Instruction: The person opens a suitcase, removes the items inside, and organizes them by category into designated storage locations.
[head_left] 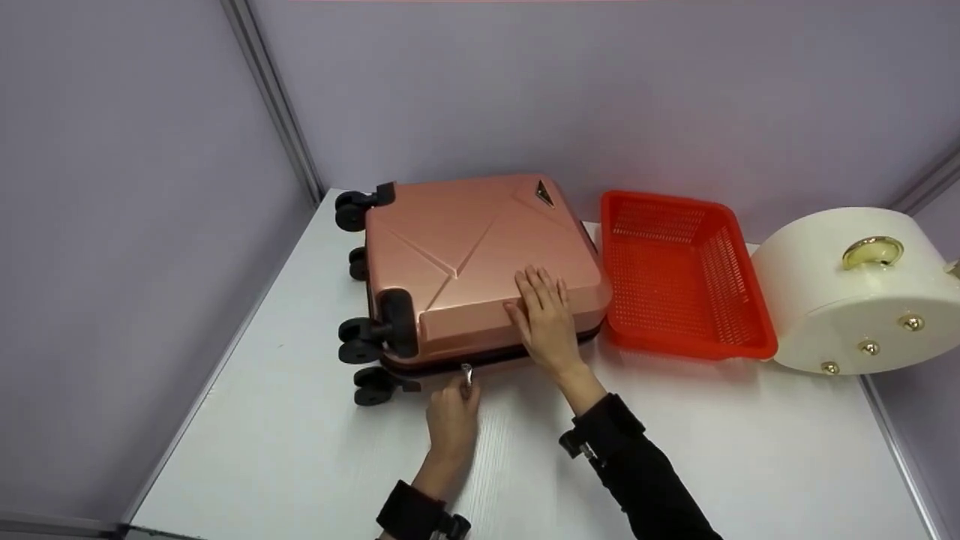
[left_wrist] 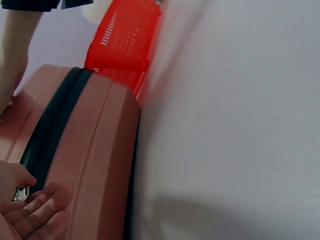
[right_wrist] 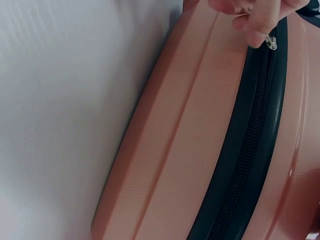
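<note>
A rose-pink hard-shell suitcase [head_left: 480, 247] lies flat on the white table, its black wheels pointing left. Along its near side runs a black zipper [right_wrist: 250, 140], closed where the right wrist view shows it. My left hand [head_left: 452, 420] pinches the silver zipper pull [head_left: 467, 371] between thumb and fingers, low at the suitcase's front. Up close in the left wrist view, the metal shows beside the thumb. My right hand [head_left: 547, 326] rests with straight fingers on the top shell near its front right edge.
Right against the suitcase stands a red perforated plastic basket [head_left: 690, 346]. Farther right, a round cream-white case [head_left: 825, 270] with gold handle and studs stands beside it. Pale partition walls [head_left: 600, 97] enclose the back and sides of the table [head_left: 300, 450].
</note>
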